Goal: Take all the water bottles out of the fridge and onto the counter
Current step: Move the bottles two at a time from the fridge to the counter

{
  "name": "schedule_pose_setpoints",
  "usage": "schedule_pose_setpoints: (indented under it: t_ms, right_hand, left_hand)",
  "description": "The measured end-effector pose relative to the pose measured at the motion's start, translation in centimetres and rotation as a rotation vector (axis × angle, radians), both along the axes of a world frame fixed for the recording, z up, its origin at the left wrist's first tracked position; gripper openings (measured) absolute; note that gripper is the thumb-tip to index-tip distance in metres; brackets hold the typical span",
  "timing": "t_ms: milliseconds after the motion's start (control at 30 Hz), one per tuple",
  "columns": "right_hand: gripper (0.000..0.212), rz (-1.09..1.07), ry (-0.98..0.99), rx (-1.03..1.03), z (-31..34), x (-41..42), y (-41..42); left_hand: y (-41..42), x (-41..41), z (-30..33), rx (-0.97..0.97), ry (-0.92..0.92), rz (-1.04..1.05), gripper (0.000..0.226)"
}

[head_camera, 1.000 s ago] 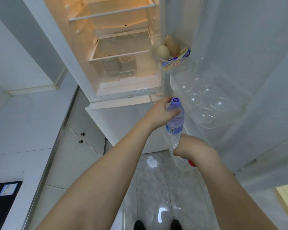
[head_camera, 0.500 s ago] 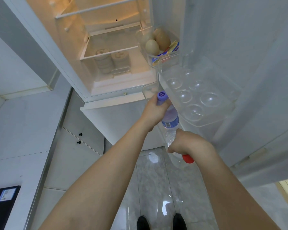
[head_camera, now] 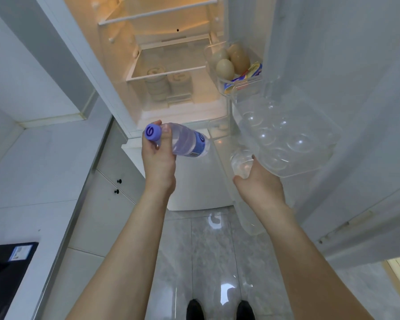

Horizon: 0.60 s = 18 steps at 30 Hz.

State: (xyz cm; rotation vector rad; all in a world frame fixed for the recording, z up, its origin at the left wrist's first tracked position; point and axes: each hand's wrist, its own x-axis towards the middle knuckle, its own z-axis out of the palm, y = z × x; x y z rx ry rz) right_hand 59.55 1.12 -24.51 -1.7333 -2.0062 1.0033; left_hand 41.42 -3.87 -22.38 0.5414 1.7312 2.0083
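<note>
Left hand: the left hand (head_camera: pixel 158 155) has its fingers and thumb curled round the neck of a purple-capped water bottle (head_camera: pixel 183 142), which lies tilted, cap to the left, in the air in front of the open fridge (head_camera: pixel 116 72).
Right hand: the right hand (head_camera: pixel 260 181) cups a second, clear bottle (head_camera: pixel 240 163) from below at the door shelves, just under the empty egg tray (head_camera: pixel 293 144); the fingers appear wrapped round it.
Step in hand: carrying the purple-capped bottle left to the white counter (head_camera: pixel 32 158), I judge.
Doing it well: firm up the neck grip, turn the bottle upright before setting it down, and place it on the counter's bare part, away from the black appliance (head_camera: pixel 5 273) at its near end.
Hard to make out: the clear bottle's cap and most of its body are hidden by the tray and hand.
Uncertain: the ribbed cylinders (head_camera: pixel 166 86) low in the fridge may be further bottles; cannot tell through the drawer front.
Door bin: eggs (head_camera: pixel 225 69) and a yellow-blue packet (head_camera: pixel 247 76) sit far right.
</note>
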Motion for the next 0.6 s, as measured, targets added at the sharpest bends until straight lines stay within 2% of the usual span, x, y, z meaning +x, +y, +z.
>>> schedule_pose_setpoints:
  t_ms: [100, 167, 267, 333, 433, 600]
  right_hand:
    - [0.048, 0.053, 0.037, 0.120, 1.1, -1.5, -0.5]
    - [0.053, 0.067, 0.079, 0.164, 1.6, -2.9, -1.0]
    - [0.058, 0.073, 0.163, 0.155, 1.9, -5.0, -1.9]
    - [0.056, 0.047, 0.335, -0.011, 2.5, -6.7, -2.6]
    - [0.044, -0.009, 0.599, -0.380, 3.4, -9.6, -3.9]
    - [0.036, -0.155, 0.890, -0.979, 4.6, -15.2, -7.3]
  left_hand:
    - [-2.0, -1.0, -0.3, -0.007, 0.003, 0.061, 0.036]
    - [-3.5, -1.7, -0.5, -0.012, -0.014, 0.092, 0.043]
    - [-6.0, -2.6, -1.0, -0.018, -0.029, 0.128, 0.046]
    - [-7.9, -3.5, -1.2, -0.030, -0.037, 0.147, 0.037]
    - [-11.0, -4.8, -0.9, -0.030, -0.045, 0.175, 0.020]
    - [-17.2, -8.4, 0.2, -0.071, 0.005, 0.247, 0.029]
